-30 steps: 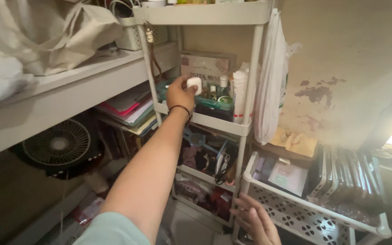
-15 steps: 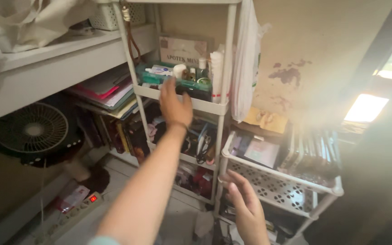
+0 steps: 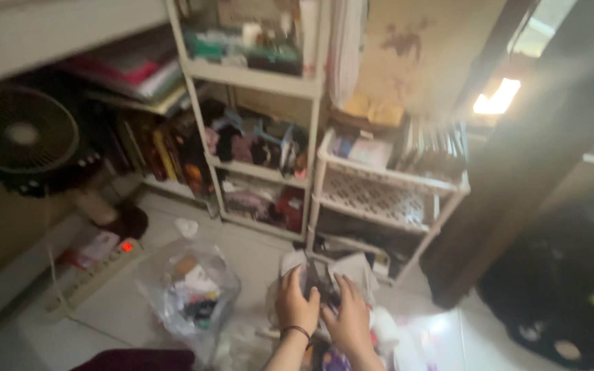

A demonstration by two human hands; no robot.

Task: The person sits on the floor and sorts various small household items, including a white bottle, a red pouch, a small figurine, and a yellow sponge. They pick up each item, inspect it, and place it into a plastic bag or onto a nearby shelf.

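Observation:
The view is blurred. My left hand (image 3: pixel 295 306), with a dark band on its wrist, and my right hand (image 3: pixel 348 321) are down at the floor side by side. Both close on a small dark flat object (image 3: pixel 313 279) held between them, its kind unclear. Under and around them lies a heap of white paper and plastic (image 3: pixel 352 269). The small white container (image 3: pixel 250 32) stands on the upper tray of the white tiered shelf (image 3: pixel 256 75), far above both hands.
A clear plastic bag (image 3: pixel 188 288) with small items lies left of my hands. A power strip (image 3: pixel 97 271) with a red light runs along the floor. A fan (image 3: pixel 22 137), books (image 3: pixel 156 148), a white perforated rack (image 3: pixel 386 189) and a dark bag (image 3: pixel 565 302) surround the spot.
My left hand let go of the white container on the shelf and dropped to the floor. My view tilted down, and both hands now meet on a dark object.

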